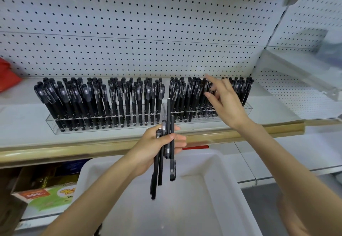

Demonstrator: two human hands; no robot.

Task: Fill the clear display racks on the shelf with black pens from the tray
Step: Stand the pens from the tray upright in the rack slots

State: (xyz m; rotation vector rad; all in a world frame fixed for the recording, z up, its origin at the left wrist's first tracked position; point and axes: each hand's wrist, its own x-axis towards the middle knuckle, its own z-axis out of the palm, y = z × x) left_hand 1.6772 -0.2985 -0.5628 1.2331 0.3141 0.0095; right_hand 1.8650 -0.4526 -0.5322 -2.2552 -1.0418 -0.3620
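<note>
Though left of racks (51, 124), red bag (8, 77).

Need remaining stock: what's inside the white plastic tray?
No loose pens show on the visible floor of the white plastic tray. The left hand, left forearm and bundle of black pens cover part.

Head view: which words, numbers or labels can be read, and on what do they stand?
"TEST": on the clips of the racked pens; the print after it is too small.
Orange tag on the green box: digits blurred, unreadable.
</note>
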